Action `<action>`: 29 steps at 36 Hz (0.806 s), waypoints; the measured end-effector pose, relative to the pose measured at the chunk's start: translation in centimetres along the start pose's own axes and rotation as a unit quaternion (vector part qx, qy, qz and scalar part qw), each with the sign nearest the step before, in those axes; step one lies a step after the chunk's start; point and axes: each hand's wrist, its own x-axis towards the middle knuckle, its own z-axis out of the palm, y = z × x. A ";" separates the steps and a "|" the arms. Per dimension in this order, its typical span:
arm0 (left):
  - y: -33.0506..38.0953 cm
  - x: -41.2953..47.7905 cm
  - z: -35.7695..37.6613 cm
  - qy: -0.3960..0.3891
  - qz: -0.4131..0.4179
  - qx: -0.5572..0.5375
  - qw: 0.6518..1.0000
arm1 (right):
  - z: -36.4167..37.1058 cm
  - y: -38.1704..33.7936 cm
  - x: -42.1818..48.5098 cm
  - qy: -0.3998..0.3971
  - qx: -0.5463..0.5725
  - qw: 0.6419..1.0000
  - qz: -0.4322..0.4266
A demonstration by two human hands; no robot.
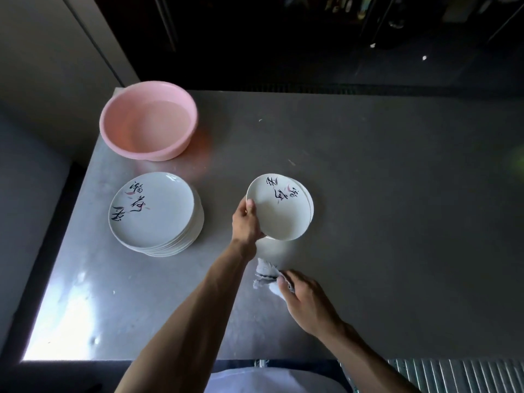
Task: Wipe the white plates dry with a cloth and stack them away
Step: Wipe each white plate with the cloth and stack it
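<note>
Head view looks down on a grey table (397, 194) where a person works with both bare arms reaching forward. Left hand (245, 222) grips a white plate (279, 208) by its near left rim, thumb curled over the top edge and the other fingers hidden underneath. This plate carries black brush lettering with small pink marks near its far side, and its face tilts a little toward the camera. Rims of a small stack of plates (311, 207) peek out just behind its right edge; whether the held plate touches them cannot be told. Right hand (304, 299) lies nearer the person, fingers curled round a crumpled pale grey cloth (265, 275), which bunches out to the left of the fingertips and rests on the table just below the held plate. To the left, well apart from the hands, stands a tall stack of plates (154, 214) with the same lettering on its top plate. Beyond that stack, at the table's far left corner, sits a pink basin (147, 120) with some water in the bottom. Bright light glares off the table's near left edge.
</note>
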 end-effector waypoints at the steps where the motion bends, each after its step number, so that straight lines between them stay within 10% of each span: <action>1: 0.0 0.2 0.2 0.002 0.003 0.000 1.000 | -0.1 0.0 0.1 -0.003 0.002 1.000 0.000; 10: -0.3 2.7 -1.0 0.100 0.096 0.363 0.921 | -1.0 0.4 0.8 -0.024 0.027 0.999 0.017; 29: 0.8 2.9 -2.6 0.002 0.046 0.425 0.904 | 0.3 -2.0 2.7 -0.028 0.187 0.975 0.113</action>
